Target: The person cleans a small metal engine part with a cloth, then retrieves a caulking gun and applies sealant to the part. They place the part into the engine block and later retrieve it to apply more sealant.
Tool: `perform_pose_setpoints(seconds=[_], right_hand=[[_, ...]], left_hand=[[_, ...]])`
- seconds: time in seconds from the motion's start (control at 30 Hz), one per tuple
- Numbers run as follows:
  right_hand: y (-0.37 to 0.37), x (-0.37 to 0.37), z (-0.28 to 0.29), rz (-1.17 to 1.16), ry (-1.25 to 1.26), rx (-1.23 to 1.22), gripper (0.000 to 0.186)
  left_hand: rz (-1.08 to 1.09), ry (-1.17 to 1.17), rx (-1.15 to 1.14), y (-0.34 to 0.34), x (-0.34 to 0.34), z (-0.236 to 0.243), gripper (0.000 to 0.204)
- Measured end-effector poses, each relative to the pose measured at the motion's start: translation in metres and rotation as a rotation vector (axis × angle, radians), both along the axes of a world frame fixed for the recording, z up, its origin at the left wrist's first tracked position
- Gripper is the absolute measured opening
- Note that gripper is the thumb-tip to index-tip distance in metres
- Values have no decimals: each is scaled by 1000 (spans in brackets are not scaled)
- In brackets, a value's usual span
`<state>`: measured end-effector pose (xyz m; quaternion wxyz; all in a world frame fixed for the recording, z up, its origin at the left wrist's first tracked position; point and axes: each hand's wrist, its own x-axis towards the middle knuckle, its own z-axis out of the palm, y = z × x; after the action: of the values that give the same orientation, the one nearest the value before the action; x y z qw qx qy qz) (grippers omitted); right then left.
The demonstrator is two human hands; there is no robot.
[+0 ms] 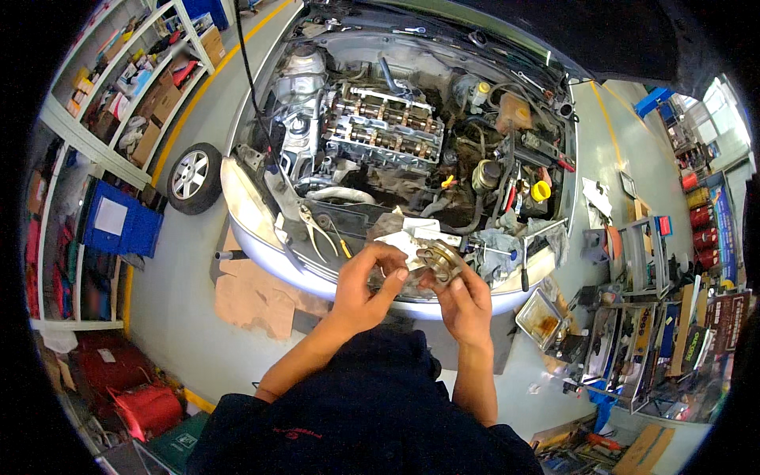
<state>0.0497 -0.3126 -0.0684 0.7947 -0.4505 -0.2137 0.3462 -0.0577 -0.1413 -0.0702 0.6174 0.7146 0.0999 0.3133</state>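
Over the front edge of an open car engine bay, my right hand (465, 307) grips a small curved metal engine part (438, 260) between thumb and fingers. Beside it on the left, my left hand (366, 291) is closed, thumb and forefinger brought near each other; whatever they pinch is too small to make out. White paper (400, 241) lies just past my left fingertips, on the front panel. Left of my hands rest a pair of pliers (317, 231) and a yellow-handled screwdriver (343, 244). Farther in, the engine's cylinder head (384, 131) shows its camshafts uncovered.
A grey-blue rag (495, 257) and a dark-handled tool (524, 271) lie at the right front edge. A yellow cap (541, 191) sits in the bay. On the floor are a wheel (194, 179), cardboard (253, 297) and a metal tray (541, 318). Shelves (119, 158) stand left.
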Motion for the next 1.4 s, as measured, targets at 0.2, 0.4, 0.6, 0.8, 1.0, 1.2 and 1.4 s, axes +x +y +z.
perform_pose_setpoints(seconds=[0.2, 0.4, 0.6, 0.8, 1.0, 1.2, 1.4], right_hand=[[33, -24, 10, -58, 105, 44, 73], [37, -41, 39, -117, -77, -84, 79], [20, -43, 41, -229, -696, -263, 68], [12, -42, 53, -369, -887, -298, 60], [26, -49, 43, -574, -202, -172, 44], [18, -33, 34, -319, 36, -111, 37], [10, -30, 23, -297, -35, -90, 38]], left_hand=[[-71, -26, 167, 27, -4, 23, 25], [-79, -103, 256, 32, -6, 28, 17], [-93, -200, 315, 25, -9, 30, 18], [-137, -244, 283, 5, -10, 29, 18], [-108, -141, 220, -20, -8, 31, 14], [-113, 26, -223, -25, -3, 21, 11], [-187, 8, -746, -31, 6, 13, 7]])
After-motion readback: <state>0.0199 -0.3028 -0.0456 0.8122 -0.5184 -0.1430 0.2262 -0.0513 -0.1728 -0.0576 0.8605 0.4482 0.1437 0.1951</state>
